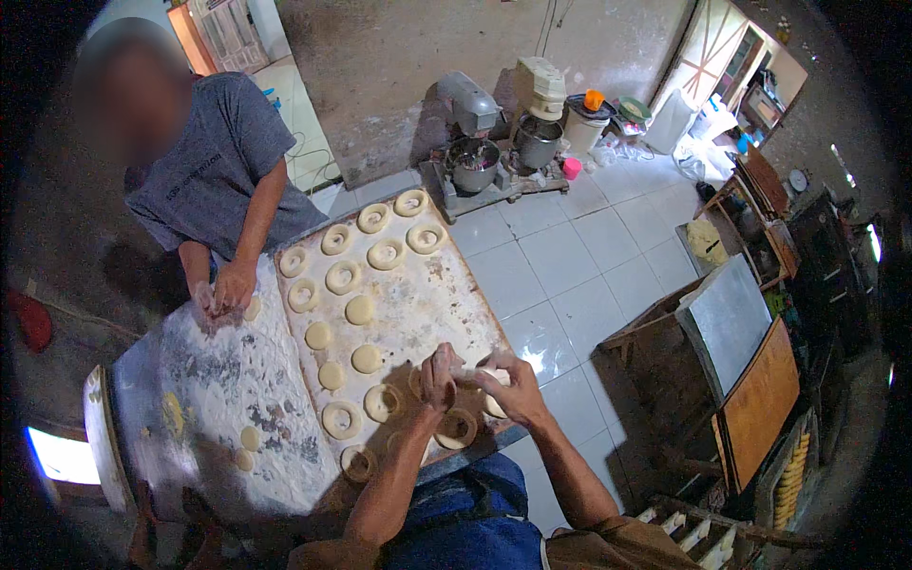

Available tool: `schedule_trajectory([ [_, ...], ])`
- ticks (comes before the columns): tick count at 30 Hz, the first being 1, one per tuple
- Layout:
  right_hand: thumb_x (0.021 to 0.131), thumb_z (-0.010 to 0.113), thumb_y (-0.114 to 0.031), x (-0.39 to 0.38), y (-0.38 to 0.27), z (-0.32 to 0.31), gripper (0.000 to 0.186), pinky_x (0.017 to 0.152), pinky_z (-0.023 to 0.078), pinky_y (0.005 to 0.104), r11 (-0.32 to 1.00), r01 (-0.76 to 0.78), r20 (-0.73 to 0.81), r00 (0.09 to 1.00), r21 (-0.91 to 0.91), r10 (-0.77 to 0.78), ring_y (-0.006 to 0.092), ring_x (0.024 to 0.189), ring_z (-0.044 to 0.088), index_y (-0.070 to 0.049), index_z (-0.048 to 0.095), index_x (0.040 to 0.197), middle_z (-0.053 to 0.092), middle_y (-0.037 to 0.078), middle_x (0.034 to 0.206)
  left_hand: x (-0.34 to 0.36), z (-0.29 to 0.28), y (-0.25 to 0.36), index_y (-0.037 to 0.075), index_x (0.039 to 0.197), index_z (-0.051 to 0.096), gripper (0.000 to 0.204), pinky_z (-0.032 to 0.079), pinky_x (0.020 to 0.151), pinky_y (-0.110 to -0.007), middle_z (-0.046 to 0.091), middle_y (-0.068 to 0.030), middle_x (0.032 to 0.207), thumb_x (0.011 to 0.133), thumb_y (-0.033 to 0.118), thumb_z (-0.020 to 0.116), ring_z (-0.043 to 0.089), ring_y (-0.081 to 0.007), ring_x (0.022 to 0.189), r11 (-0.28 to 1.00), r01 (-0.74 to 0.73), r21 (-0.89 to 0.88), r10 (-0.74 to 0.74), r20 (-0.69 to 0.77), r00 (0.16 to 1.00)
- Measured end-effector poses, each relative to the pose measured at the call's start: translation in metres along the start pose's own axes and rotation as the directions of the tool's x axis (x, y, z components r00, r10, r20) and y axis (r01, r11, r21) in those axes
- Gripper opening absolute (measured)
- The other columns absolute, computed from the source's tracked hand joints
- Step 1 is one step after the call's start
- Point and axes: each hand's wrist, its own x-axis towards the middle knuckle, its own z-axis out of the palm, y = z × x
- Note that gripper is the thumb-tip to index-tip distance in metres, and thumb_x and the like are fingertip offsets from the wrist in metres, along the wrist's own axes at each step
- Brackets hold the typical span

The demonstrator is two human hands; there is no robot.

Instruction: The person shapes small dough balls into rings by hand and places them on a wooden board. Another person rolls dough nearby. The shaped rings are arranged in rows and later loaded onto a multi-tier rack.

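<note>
Over the near right part of a floured wooden board (432,299), my two hands work on one piece of pale dough (492,377). My left hand (440,377) has its fingers closed on the near left end of it. The fingers of my right hand (515,389) wrap around its other side, and they hide much of its shape. Beneath and beside my hands lie dough rings (456,428), some partly covered by my forearms. Flat round dough pieces (367,358) sit left of my hands, and more rings (386,254) fill the far end.
Across the floury table (228,356), a co-worker's hands (228,293) press dough. Small dough pieces (249,438) lie on that table. Two stand mixers (472,128) stand by the wall. A wooden frame with a metal sheet (730,318) is at the right, on the tiled floor (551,256).
</note>
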Motion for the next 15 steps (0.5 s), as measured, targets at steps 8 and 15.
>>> schedule_trajectory([
  [8,0.076,0.079,-0.021,-0.003,0.089,-0.028,0.071,0.077,0.050,0.0462,0.823,-0.064,-0.207,0.976,-0.565,-0.066,0.0381,0.089,0.061,0.004,0.046,0.133,0.063,0.021,0.098,0.030,0.013,0.051,0.005,0.101,0.062,0.023,0.041,0.091,-0.051,0.064,-0.0184,0.102,0.095,0.023,0.051,0.057,-0.0380,0.101,0.670,-0.185,0.719,0.051,0.204,0.978],
  [15,0.076,0.073,-0.010,0.015,0.069,-0.009,0.051,0.083,0.046,0.0462,0.781,-0.024,-0.159,0.983,-0.623,-0.096,0.0383,0.091,0.059,-0.003,0.055,0.124,0.063,0.020,0.095,0.017,0.010,0.033,0.010,0.100,0.068,0.026,0.040,0.092,-0.051,0.065,-0.0086,0.101,0.087,0.032,0.066,0.059,-0.0312,0.102,0.678,-0.323,0.661,0.205,0.251,0.946],
])
